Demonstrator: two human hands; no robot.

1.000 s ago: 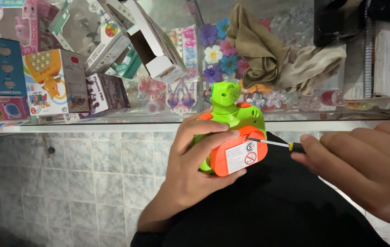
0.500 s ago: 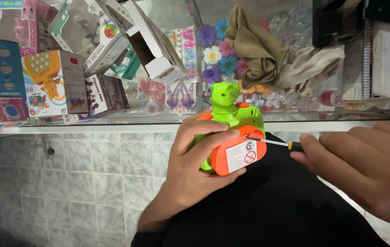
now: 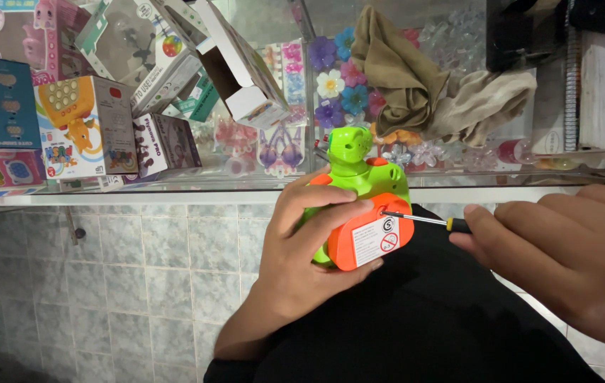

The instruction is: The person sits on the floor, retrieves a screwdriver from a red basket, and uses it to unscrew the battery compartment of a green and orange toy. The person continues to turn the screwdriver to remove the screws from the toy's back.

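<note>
Green toy (image 3: pixel 359 177), L hand (image 3: pixel 302 262); prob. screwdriver (image 3: pixel 423 220), R hand (image 3: pixel 564 262).

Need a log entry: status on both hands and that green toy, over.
Left hand gripping green-and-orange toy. Right hand holding screwdriver, tip at orange base. Nothing in the way.

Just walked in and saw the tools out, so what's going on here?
A person's left hand grips a green and orange plastic toy over their lap. The right hand holds a small screwdriver, its tip set against the toy's orange underside. Boxed toys and a crumpled cloth sit behind a glass counter.
</note>
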